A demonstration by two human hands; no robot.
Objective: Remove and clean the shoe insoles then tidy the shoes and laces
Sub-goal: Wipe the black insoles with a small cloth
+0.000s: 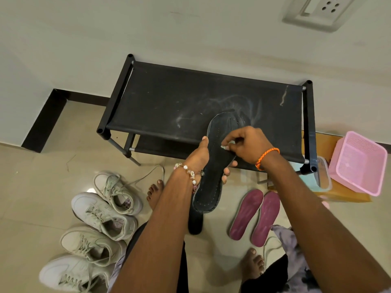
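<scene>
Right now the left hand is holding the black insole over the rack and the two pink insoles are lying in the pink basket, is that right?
Not quite. The head view shows the two pink insoles lying on the floor, not in the pink basket. The left hand does hold the black insole over the rack.

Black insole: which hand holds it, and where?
The left hand grips the black insole around its middle; the right hand pinches something small and pale against it.
</scene>
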